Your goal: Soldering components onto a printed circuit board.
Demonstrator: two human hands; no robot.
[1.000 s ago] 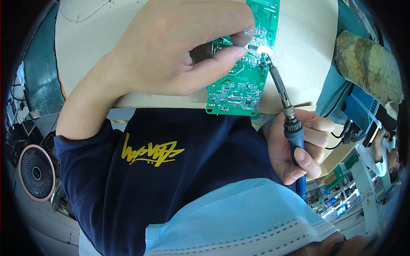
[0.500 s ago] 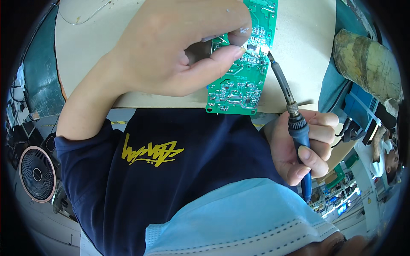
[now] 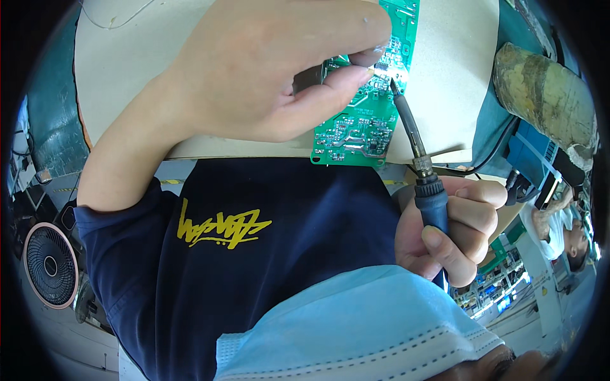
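While your left hand (image 3: 254,76) is closed in a pinch, its thumb and forefinger meet at a spot near the upper edge of the green circuit board (image 3: 362,120), so you steady the small part there; what exactly sits between the fingertips is too small to tell. Your right hand (image 3: 451,235) is wrapped firmly around the blue handle of the soldering iron (image 3: 422,171), and the metal tip reaches up to the board just beside your left thumb.

The board lies on the pale table (image 3: 445,82), and its lower end hangs a little over the near edge, above your dark blue shirt (image 3: 254,254). To do this well, I think you should keep the tip on the joint only and lean it away from the fingertips, because they are very near the hot metal. Rest the heel of the left hand on the table so the board does not rock on the edge.

A black cable (image 3: 489,159) runs from the iron toward the right; keep it slack, so it does not pull the handle. A small round fan (image 3: 51,267) stands low at your left, well apart from the work.
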